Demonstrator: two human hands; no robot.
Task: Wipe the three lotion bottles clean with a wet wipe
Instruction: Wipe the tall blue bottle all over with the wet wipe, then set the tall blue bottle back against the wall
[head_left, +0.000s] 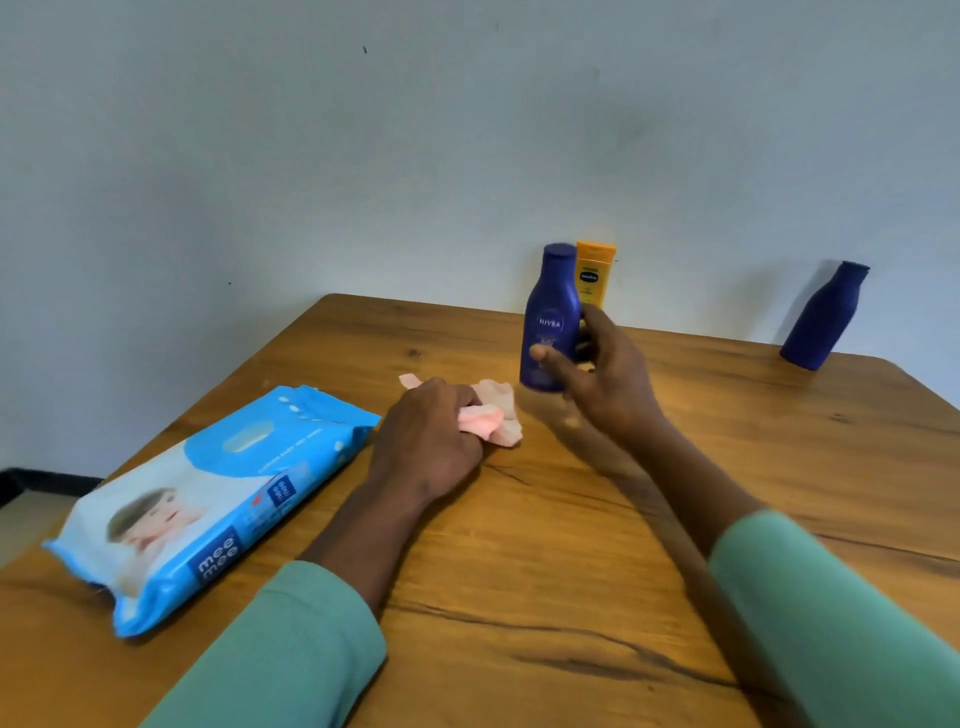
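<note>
A dark blue Nivea lotion bottle (551, 312) is upright near the table's middle, with my right hand (597, 374) wrapped around its lower part. Whether its base rests on the wood or is slightly lifted is unclear. Right behind it stands a yellow lotion bottle (596, 273), mostly hidden below. A second dark blue bottle (823, 317) stands at the far right by the wall. My left hand (431, 441) rests on the table, closed on a crumpled pale pink wet wipe (493, 418), part of which spills out to the right.
A blue and white pack of wet wipes (208, 499) lies flat on the left of the wooden table (571, 597), its flap closed. A pale wall runs just behind the bottles. The table's left edge and back left corner are near the pack.
</note>
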